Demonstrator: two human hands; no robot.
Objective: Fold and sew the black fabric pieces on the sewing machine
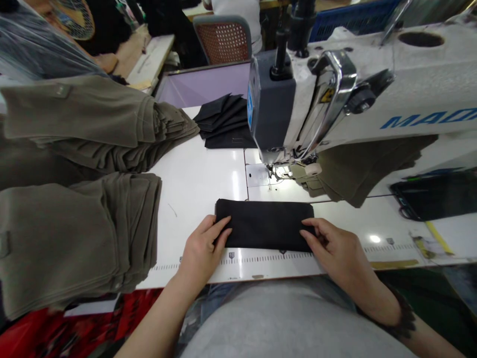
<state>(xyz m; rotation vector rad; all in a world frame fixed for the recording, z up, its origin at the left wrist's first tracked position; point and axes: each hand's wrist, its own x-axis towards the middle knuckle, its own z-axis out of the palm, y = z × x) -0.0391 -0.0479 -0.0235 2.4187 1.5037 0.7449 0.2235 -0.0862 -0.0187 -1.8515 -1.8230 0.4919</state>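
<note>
A dark rectangular fabric piece (pixel 266 225), which looks folded or layered, lies flat near the front edge of the white sewing table. My left hand (pixel 204 246) pinches its left end between thumb and fingers. At the opposite end, my right hand (pixel 335 248) grips the right edge the same way. Just beyond the cloth is the needle and presser foot area (pixel 278 171) of a sewing machine (pixel 276 99), lit by a small lamp. The cloth lies apart from the presser foot.
Stacks of olive-brown fabric pieces (pixel 82 233) fill the left side. Black folded pieces (pixel 225 122) lie behind the needle. Olive pieces (pixel 350 169) sit under the machine arm, with a dark phone-like object (pixel 439 194) at right. A ruler strip (pixel 257 259) runs along the front edge.
</note>
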